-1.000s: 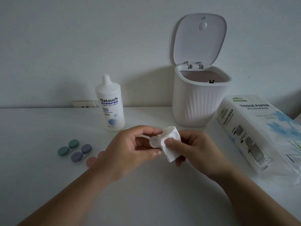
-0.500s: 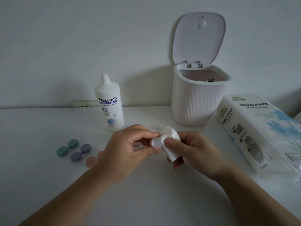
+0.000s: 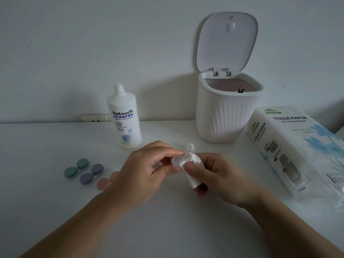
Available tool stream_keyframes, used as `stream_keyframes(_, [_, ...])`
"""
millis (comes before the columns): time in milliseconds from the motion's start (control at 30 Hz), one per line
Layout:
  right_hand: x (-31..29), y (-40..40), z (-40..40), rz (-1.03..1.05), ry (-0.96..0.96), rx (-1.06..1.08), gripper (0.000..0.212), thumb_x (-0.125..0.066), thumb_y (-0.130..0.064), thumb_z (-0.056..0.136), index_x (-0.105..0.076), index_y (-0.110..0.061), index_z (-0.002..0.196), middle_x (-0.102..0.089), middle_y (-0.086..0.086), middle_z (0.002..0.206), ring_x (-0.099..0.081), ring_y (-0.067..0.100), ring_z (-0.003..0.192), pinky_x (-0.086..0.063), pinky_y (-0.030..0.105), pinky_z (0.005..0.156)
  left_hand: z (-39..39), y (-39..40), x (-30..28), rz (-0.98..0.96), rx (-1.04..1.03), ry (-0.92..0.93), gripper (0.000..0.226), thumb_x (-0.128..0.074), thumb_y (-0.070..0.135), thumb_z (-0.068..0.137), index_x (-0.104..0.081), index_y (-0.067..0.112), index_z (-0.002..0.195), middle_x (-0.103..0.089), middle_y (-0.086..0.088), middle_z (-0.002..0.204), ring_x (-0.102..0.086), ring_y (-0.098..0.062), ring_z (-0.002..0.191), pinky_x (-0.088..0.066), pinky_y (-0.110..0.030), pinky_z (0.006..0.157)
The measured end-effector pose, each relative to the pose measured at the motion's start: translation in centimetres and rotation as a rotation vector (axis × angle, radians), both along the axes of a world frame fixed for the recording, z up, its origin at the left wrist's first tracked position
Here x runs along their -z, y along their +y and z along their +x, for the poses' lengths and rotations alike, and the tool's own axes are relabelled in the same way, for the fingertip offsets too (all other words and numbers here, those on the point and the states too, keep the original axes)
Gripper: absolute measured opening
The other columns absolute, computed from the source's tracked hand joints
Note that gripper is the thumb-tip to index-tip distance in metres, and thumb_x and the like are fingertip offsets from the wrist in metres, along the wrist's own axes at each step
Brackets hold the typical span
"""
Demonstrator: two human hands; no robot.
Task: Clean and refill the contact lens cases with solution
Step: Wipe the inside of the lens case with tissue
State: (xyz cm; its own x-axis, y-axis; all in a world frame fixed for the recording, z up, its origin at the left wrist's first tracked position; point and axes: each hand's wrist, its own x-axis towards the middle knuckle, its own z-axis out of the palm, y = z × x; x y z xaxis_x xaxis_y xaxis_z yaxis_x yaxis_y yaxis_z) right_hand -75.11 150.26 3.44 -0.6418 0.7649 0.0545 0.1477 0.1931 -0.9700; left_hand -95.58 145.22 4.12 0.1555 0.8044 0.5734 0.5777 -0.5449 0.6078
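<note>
Lens case [image 3: 176,160], the clear open one, sits at frame centre, pinched by the left hand [image 3: 149,172] while the right hand [image 3: 214,174] pinches a folded tissue [image 3: 191,164] against it. Since a second ago the tissue has rolled further over the cup, its corner now poking upward, so the wipe looks well under way. Solution bottle [image 3: 124,118] waits upright behind, untouched; refilling isn't started.

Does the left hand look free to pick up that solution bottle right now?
Probably not yet. The left hand pinches a small white case piece that the right hand wipes with tissue. The solution bottle stands unblocked just beyond, so only the full hand hinders.
</note>
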Motion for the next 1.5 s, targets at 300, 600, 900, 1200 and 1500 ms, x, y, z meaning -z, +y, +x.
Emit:
stream_keyframes(300, [0.0, -0.1, -0.2, 0.091, 0.049, 0.104, 0.045, -0.056, -0.044, 0.099, -0.059, -0.009, 0.071, -0.059, 0.000, 0.054, -0.057, 0.015, 0.046, -0.043, 0.023, 0.050, 1.0, -0.3, 0.8, -0.016, -0.018, -0.149, 0.023, -0.087, 0.030, 0.069, -0.070, 0.019, 0.080, -0.065, 0.013, 0.080, -0.065, -0.011, 0.074, -0.047, -0.018, 0.071])
stream_keyframes(600, [0.3, -0.1, 0.0, 0.104, -0.002, 0.034, 0.042, -0.058, -0.043, 0.097, -0.060, -0.011, 0.070, -0.059, -0.001, 0.052, -0.054, 0.010, 0.045, -0.041, 0.021, 0.048, 0.4, 0.1, 0.6, 0.004, 0.013, -0.012, 0.019, -0.074, 0.014, 0.085, -0.070, 0.010, 0.103, -0.061, 0.010, 0.092, -0.058, -0.001, 0.081, -0.041, -0.009, 0.078])
stream_keyframes(900, [0.1, -0.3, -0.3, 0.125, 0.060, 0.109, 0.049, -0.057, -0.050, 0.093, -0.058, -0.006, 0.070, -0.058, 0.001, 0.051, -0.053, 0.012, 0.044, -0.041, 0.020, 0.048, 0.8, -0.1, 1.0, -0.013, 0.010, -0.124, 0.024, -0.083, 0.030, 0.076, -0.068, 0.015, 0.086, -0.060, 0.014, 0.081, -0.060, -0.010, 0.073, -0.045, -0.020, 0.070])
stream_keyframes(1200, [0.4, -0.5, -0.3, 0.096, 0.013, 0.037, 0.040, -0.059, -0.042, 0.095, -0.061, -0.013, 0.068, -0.057, -0.004, 0.049, -0.049, 0.008, 0.041, -0.038, 0.019, 0.045, -0.2, 0.2, 0.3, -0.026, 0.074, -0.004, 0.020, -0.078, 0.011, 0.083, -0.072, 0.011, 0.102, -0.062, 0.010, 0.094, -0.060, -0.002, 0.082, -0.044, -0.011, 0.078])
stream_keyframes(1500, [0.0, -0.5, -0.2, 0.178, 0.077, 0.138, 0.045, -0.056, -0.047, 0.096, -0.062, -0.011, 0.070, -0.056, -0.002, 0.050, -0.051, 0.009, 0.043, -0.040, 0.021, 0.046, 1.1, -0.4, 0.8, -0.017, 0.042, -0.107, 0.028, -0.084, 0.030, 0.076, -0.064, 0.012, 0.085, -0.058, 0.011, 0.081, -0.060, -0.014, 0.073, -0.049, -0.027, 0.070])
